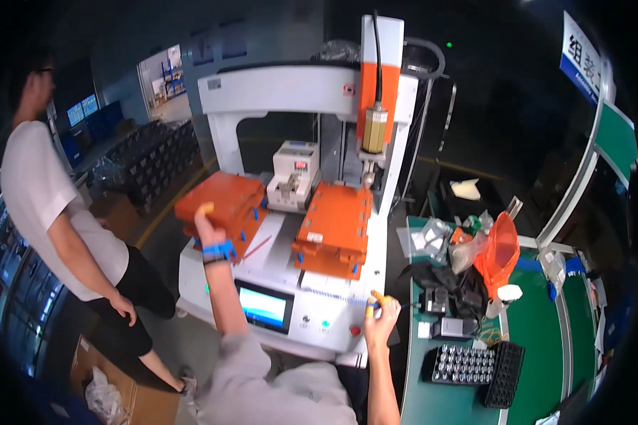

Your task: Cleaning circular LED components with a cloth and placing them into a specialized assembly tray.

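Note:
My left hand (209, 230), with a blue band at its wrist and a yellow finger cover, grips the front edge of an orange fixture plate (223, 195). That plate is blurred and sits over a lower orange plate with blue pins, at the left of a white benchtop machine (262, 92). A second orange fixture (333, 223) stands on the machine bed to the right. My right hand (381, 315), yellow covers on its fingers, is closed at the bed's front right corner, near a thin coiled cord (333, 296). What it holds is too small to make out.
A small white feeder unit (294, 173) stands between the fixtures. Above the right fixture hangs the machine's driver head (374, 134). A green bench (418, 397) at right carries a black tray of parts (464, 363) and orange bags. Another person (57, 205) stands at left.

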The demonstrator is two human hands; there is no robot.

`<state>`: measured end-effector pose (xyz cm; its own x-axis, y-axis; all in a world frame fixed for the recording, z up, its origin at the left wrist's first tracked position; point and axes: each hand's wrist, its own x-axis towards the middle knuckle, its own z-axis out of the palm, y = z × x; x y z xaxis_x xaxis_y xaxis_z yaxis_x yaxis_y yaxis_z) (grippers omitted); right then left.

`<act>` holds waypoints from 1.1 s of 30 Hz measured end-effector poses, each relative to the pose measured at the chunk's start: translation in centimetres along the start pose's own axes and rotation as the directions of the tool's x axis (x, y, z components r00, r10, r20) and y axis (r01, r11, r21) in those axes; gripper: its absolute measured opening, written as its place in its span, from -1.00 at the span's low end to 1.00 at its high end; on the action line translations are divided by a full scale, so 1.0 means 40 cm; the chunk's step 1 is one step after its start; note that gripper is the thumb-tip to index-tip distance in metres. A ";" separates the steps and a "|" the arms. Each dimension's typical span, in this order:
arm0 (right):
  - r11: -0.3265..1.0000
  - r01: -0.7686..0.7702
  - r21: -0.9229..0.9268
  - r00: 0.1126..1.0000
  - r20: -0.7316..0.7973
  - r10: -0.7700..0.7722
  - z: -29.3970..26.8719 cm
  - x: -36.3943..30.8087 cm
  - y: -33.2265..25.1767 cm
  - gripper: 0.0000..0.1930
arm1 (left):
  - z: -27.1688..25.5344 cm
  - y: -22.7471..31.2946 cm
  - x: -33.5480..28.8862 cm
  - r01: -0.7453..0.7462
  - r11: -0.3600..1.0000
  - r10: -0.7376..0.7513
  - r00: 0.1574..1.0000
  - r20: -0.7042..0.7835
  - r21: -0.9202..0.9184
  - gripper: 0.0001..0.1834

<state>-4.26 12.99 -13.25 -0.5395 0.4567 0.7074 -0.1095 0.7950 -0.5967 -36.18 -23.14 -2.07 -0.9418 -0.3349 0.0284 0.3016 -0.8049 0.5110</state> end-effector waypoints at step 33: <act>0.706 0.126 0.697 0.566 -0.635 0.526 -0.532 -0.107 -0.338 -0.11 | 0.193 -0.335 -1.165 0.912 0.087 -0.780 -0.188 0.597 0.400 -0.38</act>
<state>17.30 8.78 -0.15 0.1678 0.9300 0.3271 -0.7267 0.3409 -0.5964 2.53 7.02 -3.61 -0.1470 0.9831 0.1090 -0.8922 -0.1794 0.4144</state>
